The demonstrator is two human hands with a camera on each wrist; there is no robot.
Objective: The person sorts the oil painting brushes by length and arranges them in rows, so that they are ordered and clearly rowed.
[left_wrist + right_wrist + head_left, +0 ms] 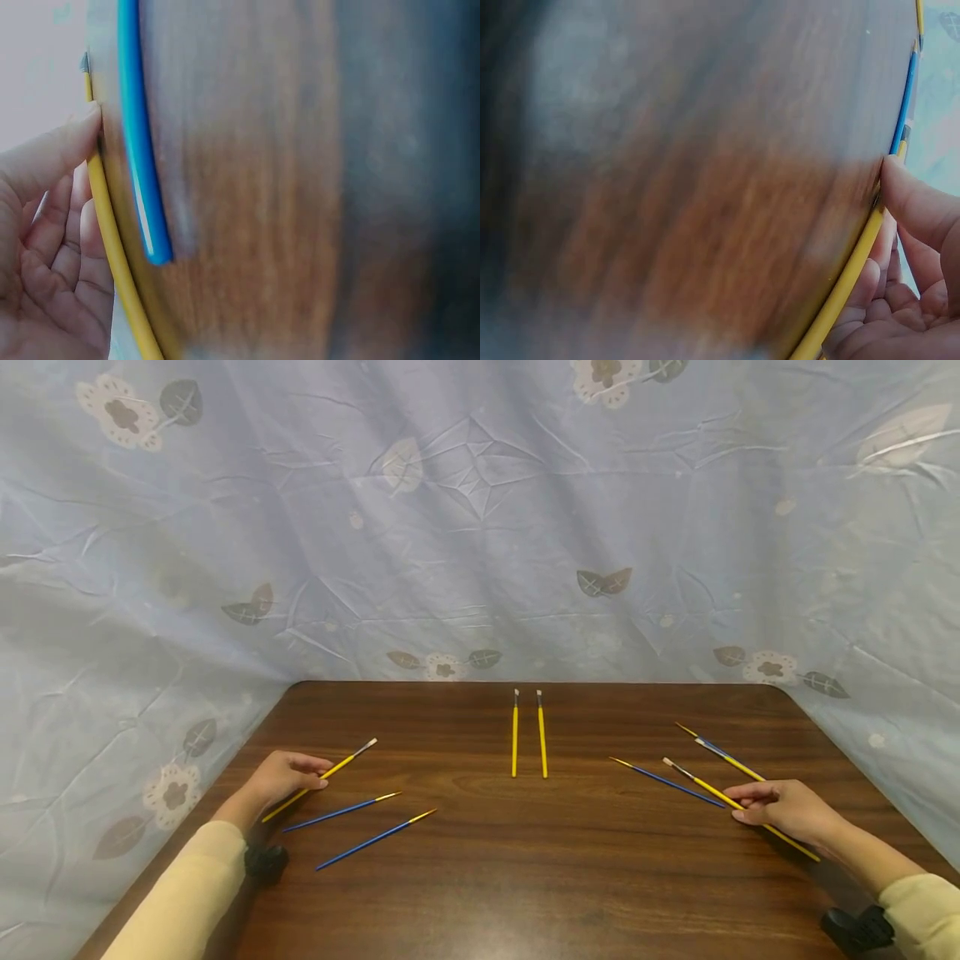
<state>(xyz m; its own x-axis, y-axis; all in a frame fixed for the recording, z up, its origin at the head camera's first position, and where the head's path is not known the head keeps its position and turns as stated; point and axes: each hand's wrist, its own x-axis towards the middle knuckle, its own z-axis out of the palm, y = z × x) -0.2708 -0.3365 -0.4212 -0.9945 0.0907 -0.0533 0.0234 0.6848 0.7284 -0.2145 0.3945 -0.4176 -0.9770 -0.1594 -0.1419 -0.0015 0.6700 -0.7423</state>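
Note:
My left hand pinches a yellow-handled flat paintbrush between thumb and fingers at the table's left side. In the left wrist view, a blue brush handle lies just beside that yellow handle. On the right, my right hand pinches another yellow flat paintbrush, its pale bristles pointing to the far left. Beyond that hand lies a further yellow brush, partly hidden by the fingers. Its handle curves past the thumb in the right wrist view.
Two yellow brushes stand side by side at the table's back middle, bristles away. Blue pointed brushes lie right of my left hand. Others lie near my right hand. A floral cloth hangs behind the brown table.

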